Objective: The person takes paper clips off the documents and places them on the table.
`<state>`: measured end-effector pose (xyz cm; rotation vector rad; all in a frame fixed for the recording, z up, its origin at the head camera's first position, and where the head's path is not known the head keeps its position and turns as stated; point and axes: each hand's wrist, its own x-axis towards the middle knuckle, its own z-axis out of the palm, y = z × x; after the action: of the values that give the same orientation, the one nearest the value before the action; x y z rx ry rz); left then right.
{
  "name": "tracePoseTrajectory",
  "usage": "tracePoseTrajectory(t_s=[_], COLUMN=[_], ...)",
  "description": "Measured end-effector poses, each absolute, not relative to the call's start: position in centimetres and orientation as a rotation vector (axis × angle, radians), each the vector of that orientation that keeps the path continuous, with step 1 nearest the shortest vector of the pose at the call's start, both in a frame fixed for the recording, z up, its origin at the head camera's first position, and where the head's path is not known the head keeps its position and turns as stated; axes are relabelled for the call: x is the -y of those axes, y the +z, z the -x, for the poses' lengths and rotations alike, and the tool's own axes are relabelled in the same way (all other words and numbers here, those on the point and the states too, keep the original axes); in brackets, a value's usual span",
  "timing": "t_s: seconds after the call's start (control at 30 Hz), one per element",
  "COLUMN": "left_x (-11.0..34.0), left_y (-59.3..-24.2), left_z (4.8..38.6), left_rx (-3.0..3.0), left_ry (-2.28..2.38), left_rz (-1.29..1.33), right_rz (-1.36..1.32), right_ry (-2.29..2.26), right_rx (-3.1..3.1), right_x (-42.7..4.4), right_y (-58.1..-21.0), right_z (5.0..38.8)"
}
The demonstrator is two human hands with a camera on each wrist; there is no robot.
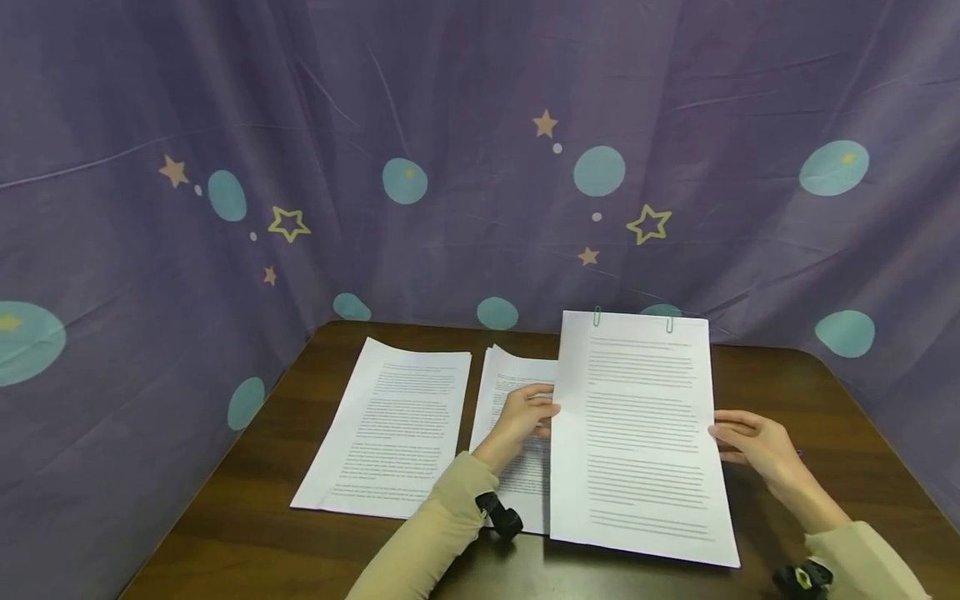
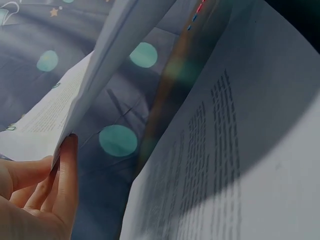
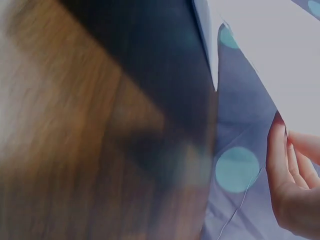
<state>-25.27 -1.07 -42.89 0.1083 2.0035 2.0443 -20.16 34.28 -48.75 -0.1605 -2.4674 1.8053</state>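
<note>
Both hands hold up a sheaf of printed paper, its page facing me. Two green paper clips, one at the left and one at the right, sit on its top edge. My left hand pinches the left edge between thumb and fingers, as the left wrist view also shows. The right hand pinches the opposite edge the same way. Behind and below the sheaf, a second printed stack lies on the table, partly covered by the left hand and the sheaf.
Another printed stack lies at the left of the dark wooden table. A patterned purple curtain hangs close behind the table's far edge. Small red and blue bits show beyond the paper in the left wrist view; their kind is unclear.
</note>
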Motion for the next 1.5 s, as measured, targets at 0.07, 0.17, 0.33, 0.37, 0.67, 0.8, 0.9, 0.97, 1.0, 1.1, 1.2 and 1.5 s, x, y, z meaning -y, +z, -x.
tracePoseTrajectory(t_s=[0.07,0.17,0.33,0.37,0.67,0.8,0.9,0.97,1.0,1.1,1.2,1.5], left_x=[1.6,2.5,3.8,4.0,6.3,7.4,8.0,8.5,8.7,9.2,9.6,10.0], left_y=[-42.7,-42.4,-41.7,-41.5,-39.5,-41.1,-41.2,-41.3,-41.4,-41.4,-41.3,-41.1], left_z=[25.3,25.1,24.8,24.7,23.4,24.4,24.3,24.3,24.3,24.2,24.0,23.7], left_rx=[-2.006,-2.017,-2.057,-2.065,-2.16,-2.191,-2.225,-2.231,-2.23,-2.225,-2.219,-2.238], left_ry=[2.048,2.054,2.038,2.035,2.022,2.006,1.991,1.99,1.989,2.001,2.024,2.064], left_rz=[-0.106,-0.112,-0.113,-0.114,-0.14,-0.128,-0.121,-0.115,-0.112,-0.103,-0.076,0.006], right_rz=[0.162,0.158,0.121,0.114,0.031,-0.022,-0.142,-0.2,-0.207,-0.24,-0.21,-0.305], right_ry=[1.803,1.82,1.845,1.846,1.961,2.013,2.045,2.075,2.081,2.121,2.109,2.122], right_rx=[2.468,2.46,2.436,2.432,2.376,2.371,2.384,2.388,2.394,2.387,2.41,2.357], right_x=[-33.9,-33.3,-32.2,-32.0,-29.9,-29.1,-28.3,-27.5,-27.0,-25.7,-24.5,-24.5], right_y=[-48.8,-48.9,-48.9,-48.9,-49.4,-49.7,-48.9,-47.6,-47.0,-45.2,-43.7,-45.0], right_z=[20.4,20.7,21.1,21.1,21.9,22.2,21.8,21.2,20.9,20.1,19.5,20.7])
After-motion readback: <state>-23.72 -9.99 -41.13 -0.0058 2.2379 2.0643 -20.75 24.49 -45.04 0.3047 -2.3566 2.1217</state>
